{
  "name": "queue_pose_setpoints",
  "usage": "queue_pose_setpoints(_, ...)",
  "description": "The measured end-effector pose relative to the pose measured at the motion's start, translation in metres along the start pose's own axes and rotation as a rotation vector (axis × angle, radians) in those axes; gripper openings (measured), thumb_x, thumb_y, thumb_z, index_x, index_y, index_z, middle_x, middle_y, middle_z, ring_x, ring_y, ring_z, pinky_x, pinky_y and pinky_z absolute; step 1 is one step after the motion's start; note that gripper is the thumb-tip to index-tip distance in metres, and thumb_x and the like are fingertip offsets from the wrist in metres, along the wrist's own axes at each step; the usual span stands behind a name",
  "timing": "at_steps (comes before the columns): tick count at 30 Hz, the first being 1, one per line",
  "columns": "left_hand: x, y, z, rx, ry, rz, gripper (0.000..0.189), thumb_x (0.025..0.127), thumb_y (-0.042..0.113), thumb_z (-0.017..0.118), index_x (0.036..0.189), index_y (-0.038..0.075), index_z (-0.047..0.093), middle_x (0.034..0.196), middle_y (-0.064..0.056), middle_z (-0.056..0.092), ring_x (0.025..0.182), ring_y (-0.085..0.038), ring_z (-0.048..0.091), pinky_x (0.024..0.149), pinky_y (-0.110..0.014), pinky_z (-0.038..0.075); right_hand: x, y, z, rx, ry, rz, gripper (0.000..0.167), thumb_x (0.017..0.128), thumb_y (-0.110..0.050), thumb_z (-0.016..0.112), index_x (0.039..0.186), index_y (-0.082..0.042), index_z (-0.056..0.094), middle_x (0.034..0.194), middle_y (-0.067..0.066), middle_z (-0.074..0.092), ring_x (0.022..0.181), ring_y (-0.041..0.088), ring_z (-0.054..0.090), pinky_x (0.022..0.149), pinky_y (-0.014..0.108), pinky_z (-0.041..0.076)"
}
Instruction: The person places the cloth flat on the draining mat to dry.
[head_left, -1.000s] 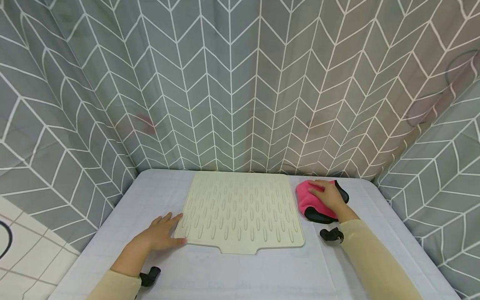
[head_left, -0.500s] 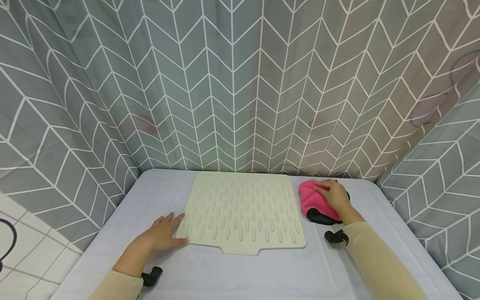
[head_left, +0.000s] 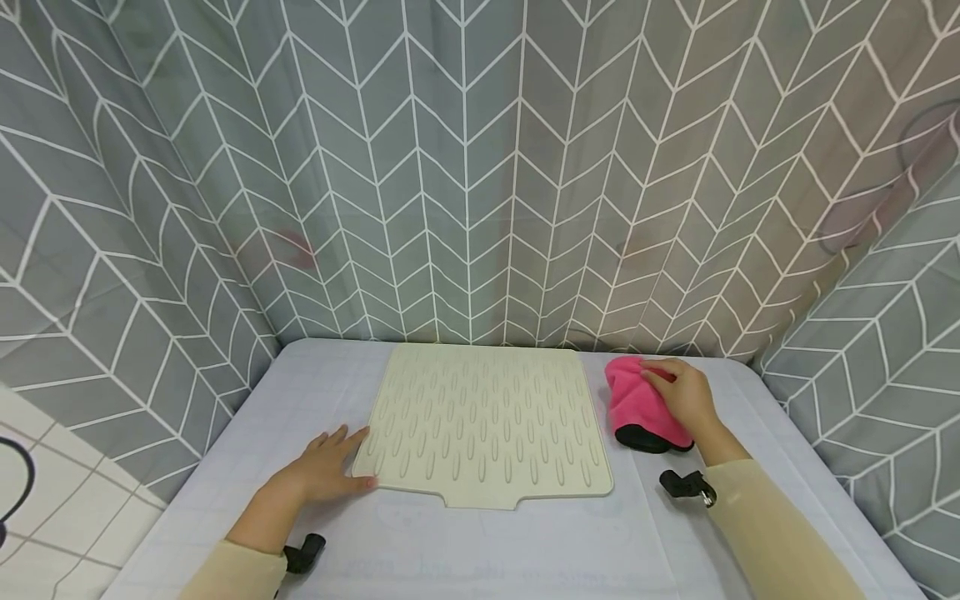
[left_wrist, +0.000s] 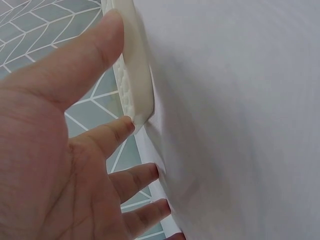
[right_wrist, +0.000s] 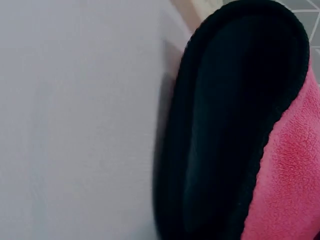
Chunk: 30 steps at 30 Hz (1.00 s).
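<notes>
A cream ridged board (head_left: pixel 487 417), with a short tab along its near edge, lies flat on the white-covered table. My left hand (head_left: pixel 322 467) rests at its left edge, fingers spread; in the left wrist view the thumb and index fingertip touch the board's edge (left_wrist: pixel 137 75) and the other fingertips are on the white cloth. To the board's right my right hand (head_left: pixel 687 402) pinches the top of a pink fleecy cloth (head_left: pixel 633 396) with a black rounded end. Close up in the right wrist view, that black end (right_wrist: pixel 230 115) has a thick stitched border; the fingers are out of that view.
Grey curtains with white zigzag lines (head_left: pixel 465 167) hang behind the table and at both sides. White tiles (head_left: pixel 60 492) show at the lower left. A black wrist mount (head_left: pixel 303 552) sits at the left cuff, another wrist mount (head_left: pixel 686 485) at the right.
My right hand has moved slightly right and drawn the pink cloth up into a narrower bunch; its black right part no longer shows. My left hand and the board stay put.
</notes>
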<state>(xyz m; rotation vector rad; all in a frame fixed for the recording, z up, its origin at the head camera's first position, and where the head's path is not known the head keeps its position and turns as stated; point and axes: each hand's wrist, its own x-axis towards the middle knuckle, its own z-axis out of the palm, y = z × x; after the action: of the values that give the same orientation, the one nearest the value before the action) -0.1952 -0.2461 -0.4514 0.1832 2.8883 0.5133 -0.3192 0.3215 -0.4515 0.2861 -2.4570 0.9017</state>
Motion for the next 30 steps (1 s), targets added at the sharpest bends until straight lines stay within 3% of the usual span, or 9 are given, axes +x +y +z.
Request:
queue_pose_setpoints(4, 0.0, 0.0, 0.0, -0.002, 0.002, 0.004, 0.094, 0.08, 0.054, 0.077, 0.152, 0.004, 0.041, 0.152, -0.039, 0.029, 0.136, -0.066, 0.021, 0.099, -0.08, 0.027, 0.0, -0.007, -0.006, 0.002, 0.076, -0.013, 0.02, 0.087, -0.009, 0.078, 0.107, -0.006, 0.078, 0.106, 0.017, 0.073, 0.103, 0.035, 0.065, 0.083, 0.02, 0.043)
queue_pose_setpoints(9, -0.001, 0.0, -0.002, -0.005, 0.002, 0.008, 0.094, 0.08, 0.054, 0.077, 0.151, 0.003, 0.041, 0.151, -0.039, 0.029, 0.136, -0.067, 0.021, 0.099, -0.08, 0.027, 0.001, -0.02, -0.013, -0.001, 0.154, -0.031, 0.018, 0.087, -0.007, 0.078, 0.105, -0.004, 0.078, 0.102, 0.017, 0.073, 0.097, 0.029, 0.065, 0.079, 0.02, 0.042)
queue_pose_setpoints(15, 0.0, -0.001, 0.0, 0.0, -0.01, 0.001, 0.096, 0.08, 0.057, 0.076, 0.152, 0.004, 0.04, 0.152, -0.039, 0.028, 0.137, -0.066, 0.02, 0.099, -0.08, 0.026, 0.002, -0.036, -0.019, 0.046, 0.226, -0.004, 0.017, 0.087, -0.006, 0.078, 0.104, -0.004, 0.079, 0.098, 0.016, 0.073, 0.09, -0.007, 0.055, 0.077, 0.008, 0.039)
queue_pose_setpoints(18, 0.0, 0.0, -0.001, -0.003, -0.009, -0.001, 0.097, 0.08, 0.057, 0.076, 0.152, 0.005, 0.04, 0.153, -0.038, 0.028, 0.137, -0.066, 0.019, 0.099, -0.08, 0.026, 0.003, -0.044, -0.021, 0.093, 0.263, -0.016, 0.017, 0.086, -0.003, 0.078, 0.103, -0.002, 0.079, 0.097, 0.018, 0.072, 0.089, -0.017, 0.051, 0.077, 0.005, 0.039)
queue_pose_setpoints(30, -0.001, 0.002, -0.002, -0.007, -0.005, 0.001, 0.094, 0.081, 0.055, 0.076, 0.152, 0.004, 0.04, 0.153, -0.039, 0.028, 0.137, -0.066, 0.019, 0.1, -0.08, 0.026, 0.007, -0.088, -0.025, 0.223, 0.338, -0.137, 0.018, 0.081, 0.005, 0.079, 0.098, -0.001, 0.08, 0.091, 0.018, 0.072, 0.086, -0.012, 0.056, 0.072, 0.006, 0.043)
